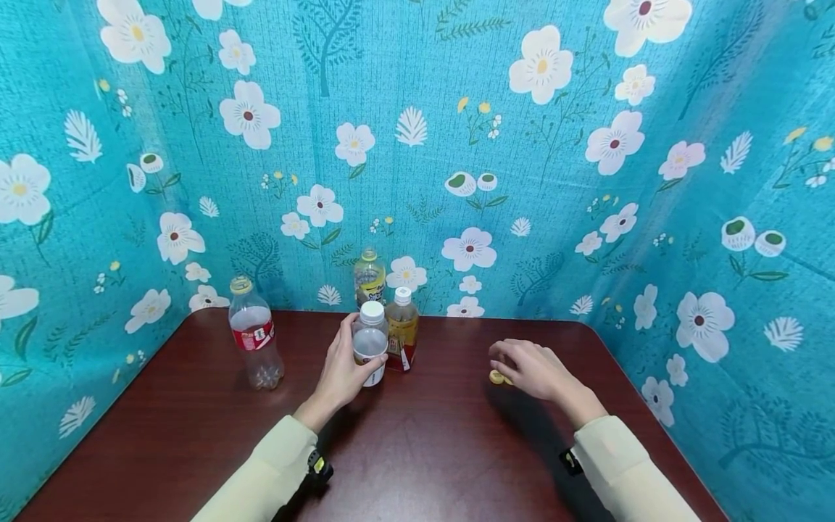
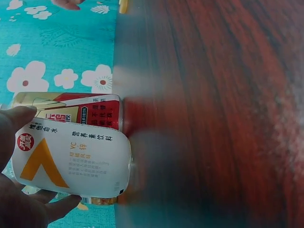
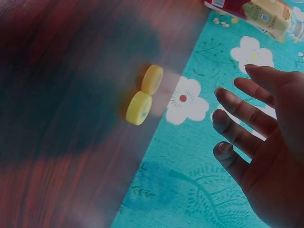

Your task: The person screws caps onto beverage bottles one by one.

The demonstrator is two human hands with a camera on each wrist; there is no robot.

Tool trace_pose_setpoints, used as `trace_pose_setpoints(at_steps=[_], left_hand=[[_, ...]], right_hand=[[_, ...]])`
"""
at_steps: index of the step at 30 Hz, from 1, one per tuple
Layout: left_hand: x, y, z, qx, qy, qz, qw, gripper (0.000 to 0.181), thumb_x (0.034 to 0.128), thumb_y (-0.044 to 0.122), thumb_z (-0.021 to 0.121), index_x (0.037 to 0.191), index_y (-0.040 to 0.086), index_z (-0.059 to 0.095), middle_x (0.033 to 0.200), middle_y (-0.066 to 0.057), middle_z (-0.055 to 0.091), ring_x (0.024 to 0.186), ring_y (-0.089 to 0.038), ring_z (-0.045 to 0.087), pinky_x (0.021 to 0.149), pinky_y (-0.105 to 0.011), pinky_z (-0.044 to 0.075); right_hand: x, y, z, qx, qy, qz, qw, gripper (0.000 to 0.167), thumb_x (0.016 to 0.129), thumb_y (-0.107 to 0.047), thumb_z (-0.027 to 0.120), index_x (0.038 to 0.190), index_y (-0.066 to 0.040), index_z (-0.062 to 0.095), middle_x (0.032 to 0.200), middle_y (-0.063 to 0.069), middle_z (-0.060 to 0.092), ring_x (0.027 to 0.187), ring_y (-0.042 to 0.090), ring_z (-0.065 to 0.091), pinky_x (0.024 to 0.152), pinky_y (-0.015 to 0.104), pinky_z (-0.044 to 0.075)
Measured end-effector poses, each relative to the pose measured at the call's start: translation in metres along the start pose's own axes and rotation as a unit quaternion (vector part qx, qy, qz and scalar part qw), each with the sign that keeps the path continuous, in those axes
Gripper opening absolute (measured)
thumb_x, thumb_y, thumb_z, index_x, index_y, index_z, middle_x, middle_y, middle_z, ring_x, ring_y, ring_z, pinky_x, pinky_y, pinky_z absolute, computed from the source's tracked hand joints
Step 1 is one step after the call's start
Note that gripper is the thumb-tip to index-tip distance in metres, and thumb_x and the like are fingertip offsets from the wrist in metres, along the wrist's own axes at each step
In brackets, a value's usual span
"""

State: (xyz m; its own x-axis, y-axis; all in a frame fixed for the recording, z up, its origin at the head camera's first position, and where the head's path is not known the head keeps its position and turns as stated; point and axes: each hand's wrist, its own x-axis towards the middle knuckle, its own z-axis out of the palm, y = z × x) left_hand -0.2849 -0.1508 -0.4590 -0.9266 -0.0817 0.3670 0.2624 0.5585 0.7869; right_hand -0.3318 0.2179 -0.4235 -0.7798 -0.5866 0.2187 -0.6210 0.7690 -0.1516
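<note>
In the head view my left hand [image 1: 343, 370] grips a white-capped drink bottle [image 1: 370, 339], thumb on one side and fingers round the other. Its white label with an orange mark [image 2: 71, 159] faces the left wrist camera. Close beside it stands a tea-coloured bottle [image 1: 402, 326] with a white cap and a red and yellow label. My right hand [image 1: 535, 368] hovers over two yellow bottle caps [image 1: 497, 377], its fingers loosely bent and holding nothing. The right wrist view shows both caps [image 3: 139, 108] lying side by side on the table, apart from the fingers [image 3: 237, 130].
A clear bottle with a red label [image 1: 254, 337] stands at the left of the dark brown table [image 1: 430, 449]. Behind the held bottle is another bottle with a yellow and dark label [image 1: 370, 281]. A blue flowered cloth [image 1: 417, 203] hangs along the back and sides.
</note>
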Motion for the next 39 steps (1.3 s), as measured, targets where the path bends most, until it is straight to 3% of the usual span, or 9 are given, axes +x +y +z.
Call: trace_pose_setpoints(at_steps=[12,18,23,34,39], left_hand=[[0.005,-0.002,-0.006,-0.009,-0.007,-0.004,0.9999,0.086,0.0914,0.040,0.078,0.157,0.021,0.025,0.149,-0.014,0.045,0.132,-0.033,0.052,0.104,-0.058,0.048],[0.007,-0.003,-0.013,-0.025,0.018,0.026,0.9992,0.060,0.1054,0.039,0.056,0.154,0.013,0.033,0.145,-0.018,0.050,0.131,-0.036,0.055,0.103,-0.055,0.048],[0.015,-0.003,-0.023,-0.044,0.034,0.024,0.9981,0.052,0.1107,0.040,0.041,0.153,0.011,0.035,0.145,-0.018,0.050,0.129,-0.036,0.056,0.107,-0.056,0.045],[0.048,-0.013,-0.032,-0.065,0.050,0.012,0.9966,0.055,0.1088,0.039,0.048,0.154,0.012,0.032,0.149,-0.018,0.047,0.137,-0.039,0.048,0.109,-0.058,0.043],[0.063,-0.018,-0.037,-0.037,0.057,0.009,0.9977,0.062,0.1048,0.035,0.059,0.155,0.011,0.030,0.147,-0.020,0.047,0.135,-0.043,0.049,0.105,-0.061,0.045]], right_hand=[[-0.011,0.016,0.002,-0.034,-0.008,0.019,0.9992,0.025,0.093,-0.026,0.075,0.115,-0.015,0.072,0.098,-0.005,0.068,0.081,0.012,0.064,0.058,0.027,0.047],[-0.016,0.022,0.000,-0.038,-0.003,0.034,0.9987,0.024,0.096,-0.031,0.071,0.116,-0.017,0.072,0.099,-0.002,0.069,0.080,0.012,0.062,0.059,0.029,0.048],[-0.020,0.029,-0.001,-0.037,-0.004,0.043,0.9984,0.028,0.095,-0.031,0.073,0.118,-0.016,0.071,0.102,-0.001,0.070,0.083,0.014,0.064,0.064,0.032,0.051],[-0.028,0.043,0.005,-0.040,-0.020,0.044,0.9980,0.038,0.088,-0.025,0.081,0.121,-0.013,0.068,0.105,0.004,0.064,0.090,0.020,0.063,0.067,0.042,0.055],[-0.023,0.042,0.014,-0.038,-0.036,0.032,0.9981,0.041,0.085,-0.024,0.084,0.122,-0.012,0.069,0.112,0.005,0.061,0.104,0.026,0.058,0.075,0.046,0.057]])
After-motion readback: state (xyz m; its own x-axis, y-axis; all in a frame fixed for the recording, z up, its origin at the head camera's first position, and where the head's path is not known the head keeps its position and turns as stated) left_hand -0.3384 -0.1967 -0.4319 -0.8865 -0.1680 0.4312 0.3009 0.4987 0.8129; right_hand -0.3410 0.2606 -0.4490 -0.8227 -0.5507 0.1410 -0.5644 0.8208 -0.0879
